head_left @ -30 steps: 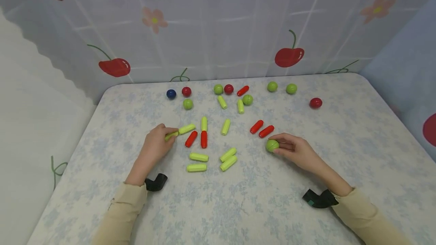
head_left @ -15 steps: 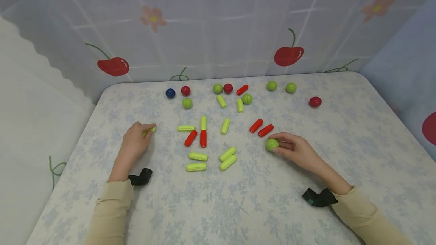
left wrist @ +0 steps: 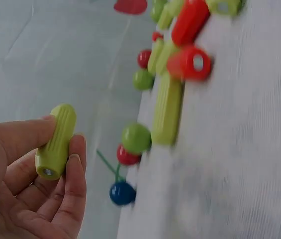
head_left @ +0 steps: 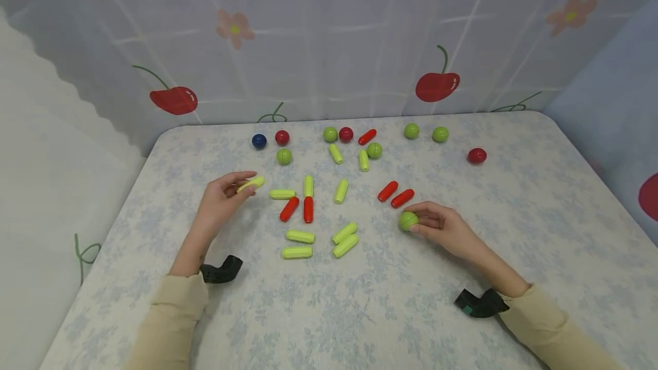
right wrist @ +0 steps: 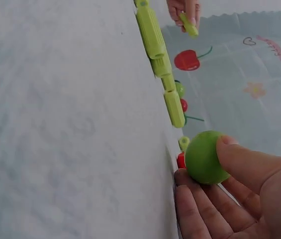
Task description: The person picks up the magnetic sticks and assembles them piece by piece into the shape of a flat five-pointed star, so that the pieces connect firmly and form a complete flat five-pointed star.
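Observation:
My left hand [head_left: 222, 201] pinches a ribbed yellow-green magnetic rod [left wrist: 56, 142] between thumb and fingers, raised off the table; a silver disc shows in the rod's end. Just to its right lies another yellow-green rod [head_left: 283, 194], close to a red rod [head_left: 289, 209]. An upright line of one yellow-green rod [head_left: 308, 185] and one red rod [head_left: 308, 210] is beside these. On the right, my right hand [head_left: 446, 232] holds a green ball [right wrist: 207, 158] with thumb and fingertips, low over the table. Two red rods [head_left: 402, 198] lie just beyond that hand.
Several yellow-green rods [head_left: 297, 252] lie mid-table. Along the back are several green balls [head_left: 411, 131], red balls [head_left: 281, 137], a blue ball [head_left: 259, 141] and a short red rod [head_left: 367, 136]. A patterned cloth covers the table [head_left: 411, 313]; a printed curtain [head_left: 329, 44] hangs behind.
My left hand first drew its rod leftward, apart from the neighbouring yellow-green rod, then came back right and up with it, tilting it. The right hand, holding the ball, has barely moved.

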`<act>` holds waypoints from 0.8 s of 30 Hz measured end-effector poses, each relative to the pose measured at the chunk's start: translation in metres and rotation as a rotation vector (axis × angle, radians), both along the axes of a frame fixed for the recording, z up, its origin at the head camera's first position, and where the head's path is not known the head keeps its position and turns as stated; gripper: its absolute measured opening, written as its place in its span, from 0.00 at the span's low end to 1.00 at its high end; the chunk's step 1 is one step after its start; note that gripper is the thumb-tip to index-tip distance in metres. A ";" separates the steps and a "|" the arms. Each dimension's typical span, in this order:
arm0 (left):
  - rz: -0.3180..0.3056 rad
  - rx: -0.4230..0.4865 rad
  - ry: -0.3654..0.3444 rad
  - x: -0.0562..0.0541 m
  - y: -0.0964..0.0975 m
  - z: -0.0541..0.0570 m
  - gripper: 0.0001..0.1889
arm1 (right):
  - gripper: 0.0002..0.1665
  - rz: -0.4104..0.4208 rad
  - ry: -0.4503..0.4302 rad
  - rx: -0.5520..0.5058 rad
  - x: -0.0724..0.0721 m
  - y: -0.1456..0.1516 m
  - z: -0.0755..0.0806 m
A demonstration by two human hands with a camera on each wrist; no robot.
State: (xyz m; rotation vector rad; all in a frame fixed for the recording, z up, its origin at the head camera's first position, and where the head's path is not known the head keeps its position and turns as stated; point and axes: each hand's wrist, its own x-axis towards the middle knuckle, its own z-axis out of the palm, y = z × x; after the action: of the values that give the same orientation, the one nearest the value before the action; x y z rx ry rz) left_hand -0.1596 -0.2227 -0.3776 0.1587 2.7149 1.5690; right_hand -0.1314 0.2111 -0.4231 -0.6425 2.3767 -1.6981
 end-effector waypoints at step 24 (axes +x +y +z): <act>-0.358 0.090 -0.005 0.032 0.141 -0.024 0.10 | 0.21 0.146 -0.307 -0.309 0.012 -0.050 -0.004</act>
State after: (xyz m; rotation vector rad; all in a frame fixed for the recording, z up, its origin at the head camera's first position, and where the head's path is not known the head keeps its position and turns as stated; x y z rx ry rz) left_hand -0.1275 -0.0818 -0.4020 0.6021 2.4351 1.5756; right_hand -0.1192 0.1608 -0.4268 -0.5336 1.8371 -1.9539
